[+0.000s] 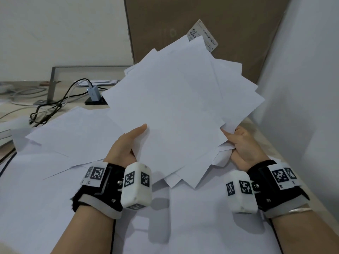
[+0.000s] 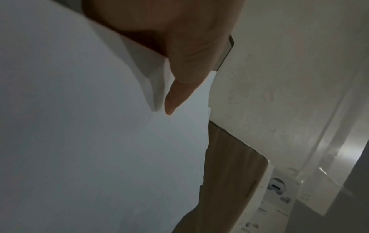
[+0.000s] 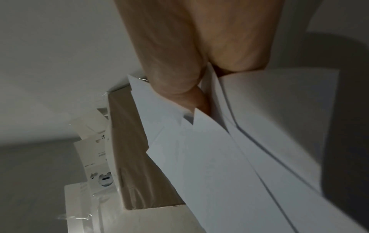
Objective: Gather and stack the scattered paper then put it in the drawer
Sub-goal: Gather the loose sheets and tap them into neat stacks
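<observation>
From the head view I see both hands raised above the desk [image 1: 260, 129], holding a fanned, uneven stack of white paper [image 1: 176, 107] between them. My left hand [image 1: 126, 143] grips the stack's lower left edge, thumb laid flat across the top sheet, the other fingers hidden beneath. My right hand [image 1: 244, 145] pinches the lower right corners, thumb on top. The sheets are misaligned, their corners jutting out in several directions. More loose sheets [image 1: 73, 129] lie flat on the desk below and to the left.

Only the head view shows the cables [image 1: 55, 105], the small grey adapter [image 1: 93, 93] and the metal stand [image 1: 53, 83] at the back left, and a labelled card [image 1: 203, 34] behind the stack's top corner.

The left wrist view shows the thumb [image 2: 179, 88] pressed on the paper, and a brown cardboard box [image 2: 225, 173] upright behind the stack.

The right wrist view shows what the head view cannot: a finger [image 3: 201, 100] tucked between separated sheets, with the staggered edges plainly visible. No drawer is seen in any view.
</observation>
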